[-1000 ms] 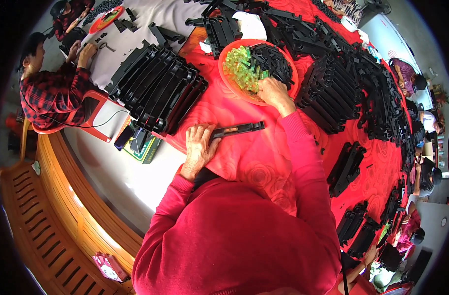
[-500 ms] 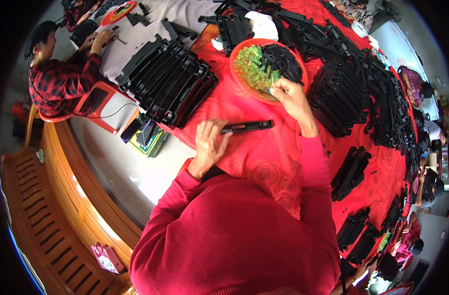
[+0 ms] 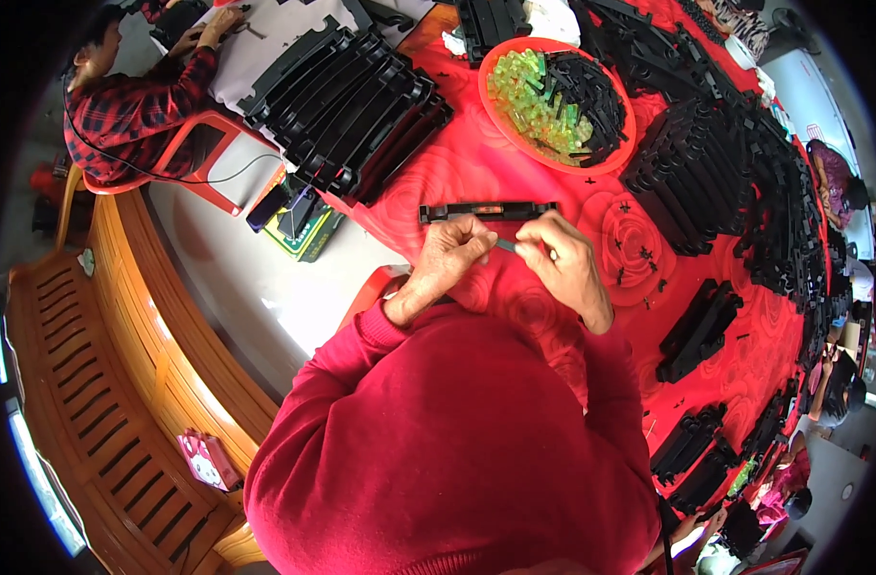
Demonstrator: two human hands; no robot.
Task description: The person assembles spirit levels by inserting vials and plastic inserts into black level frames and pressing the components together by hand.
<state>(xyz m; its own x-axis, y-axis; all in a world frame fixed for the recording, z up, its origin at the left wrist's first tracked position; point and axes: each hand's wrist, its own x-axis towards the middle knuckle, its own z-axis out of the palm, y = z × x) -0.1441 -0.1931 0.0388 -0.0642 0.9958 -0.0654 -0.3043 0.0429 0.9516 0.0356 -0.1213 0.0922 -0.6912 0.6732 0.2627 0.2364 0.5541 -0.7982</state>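
Observation:
Between my fingertips is a small greyish strip (image 3: 505,245), its exact kind too small to make out. My left hand (image 3: 449,255) pinches one end of it, and the fingers of my right hand (image 3: 564,266) are closed on the other. Just beyond both hands, a long black plastic part (image 3: 490,210) lies crosswise on the red cloth. Farther off stands a red bowl (image 3: 591,169), with yellow-green translucent pieces (image 3: 532,101) on its left side and thin black strips (image 3: 592,101) on its right.
Stacked black plastic frames (image 3: 347,110) stand at the left table edge, more black parts (image 3: 692,168) at the right. Small dark bits dot the red tablecloth (image 3: 610,225). A person in a checked shirt (image 3: 136,120) sits far left. A wooden bench (image 3: 103,383) runs along the left.
My right hand has come back from the bowl and met my left hand. My left hand has let go of the black part, and a small strip is now between my fingers.

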